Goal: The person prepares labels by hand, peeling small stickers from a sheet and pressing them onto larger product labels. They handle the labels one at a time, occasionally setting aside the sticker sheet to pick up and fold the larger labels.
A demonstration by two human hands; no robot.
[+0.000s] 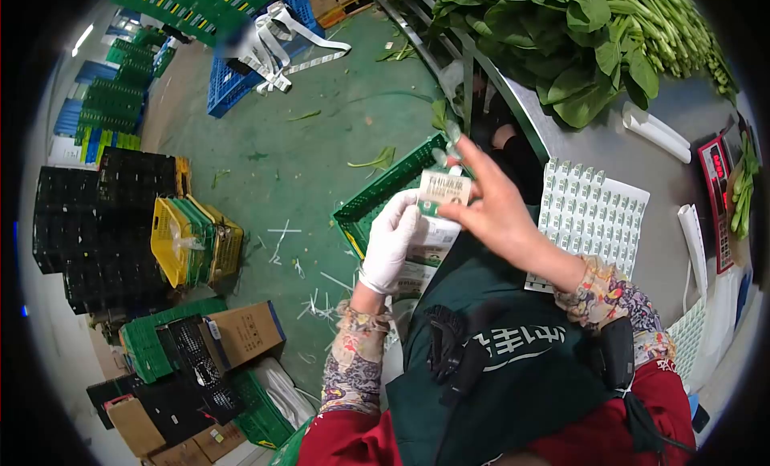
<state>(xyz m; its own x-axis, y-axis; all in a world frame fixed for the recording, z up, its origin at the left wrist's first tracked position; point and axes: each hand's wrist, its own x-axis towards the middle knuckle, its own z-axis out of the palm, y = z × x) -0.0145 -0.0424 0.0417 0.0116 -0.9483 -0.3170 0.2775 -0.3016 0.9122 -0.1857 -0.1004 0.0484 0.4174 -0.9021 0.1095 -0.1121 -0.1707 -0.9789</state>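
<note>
A small white and green printed label is held between my two hands in front of the apron. My left hand, in a white glove, pinches its left edge. My bare right hand has its thumb at the label's lower right, with the other fingers stretched up beside it. Behind my hands is a green crate. White printed packs show just below the label. On the metal table to the right lies a sheet of small green and white stickers.
Leafy greens are heaped on the metal table, near a red scale and rolled white sheets. Black crates, yellow crates and a cardboard box stand at left. A blue crate with white strips is on the floor.
</note>
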